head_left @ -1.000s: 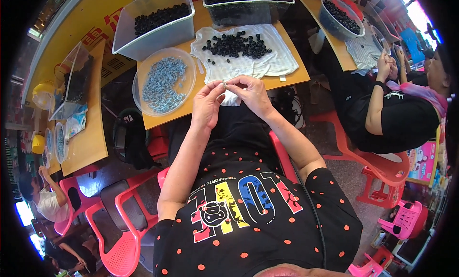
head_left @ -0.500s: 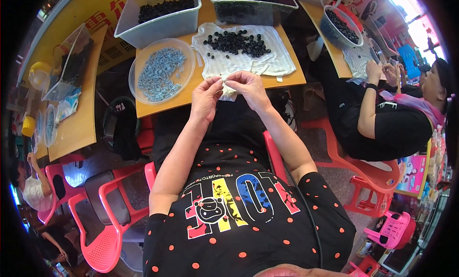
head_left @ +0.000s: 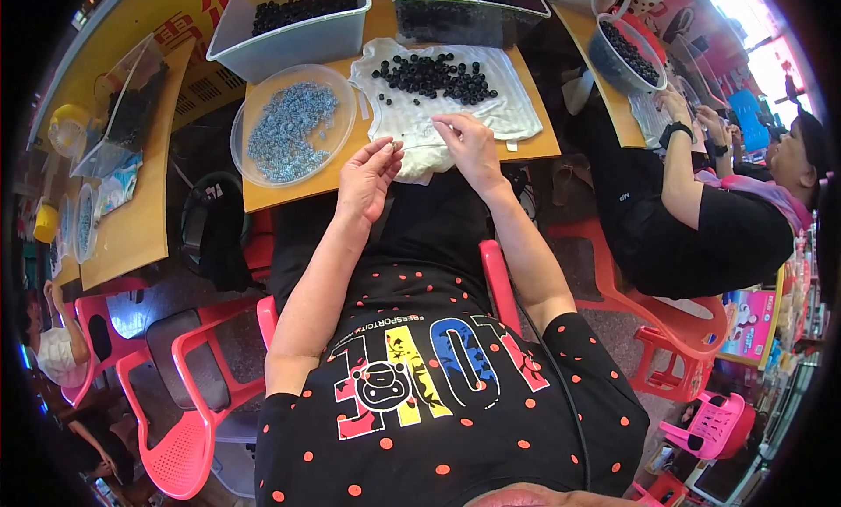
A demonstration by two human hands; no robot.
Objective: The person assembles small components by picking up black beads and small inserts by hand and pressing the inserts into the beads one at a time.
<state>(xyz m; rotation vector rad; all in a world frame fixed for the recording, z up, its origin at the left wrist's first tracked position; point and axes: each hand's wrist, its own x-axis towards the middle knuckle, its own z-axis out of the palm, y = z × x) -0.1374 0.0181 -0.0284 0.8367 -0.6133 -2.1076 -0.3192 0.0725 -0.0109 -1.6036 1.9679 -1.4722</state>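
In front of me, just off the table's edge, my left hand [head_left: 372,179] pinches something small at its fingertips, too tiny to name. My right hand [head_left: 473,155] is over the near part of a white cloth [head_left: 407,126], thumb and fingertips pressed together. Whether anything sits between those fingertips cannot be made out. Farther back on the cloth lies a loose heap of small round black parts [head_left: 438,76], with a few strays nearer to me. A round clear tub [head_left: 338,152] left of my hands holds many small bluish, see-through pieces [head_left: 289,130].
Two clear plastic bins [head_left: 302,47] [head_left: 455,25] of black parts stand at the table's [head_left: 536,130] back. At right, a co-worker [head_left: 727,235] works beside a bowl [head_left: 653,82] of black parts. Another table [head_left: 144,231] is at left, with red chairs [head_left: 188,446] around.
My hands were together at the fingertips; now they are apart. The right has moved right and forward over the cloth, the left slightly left and down.
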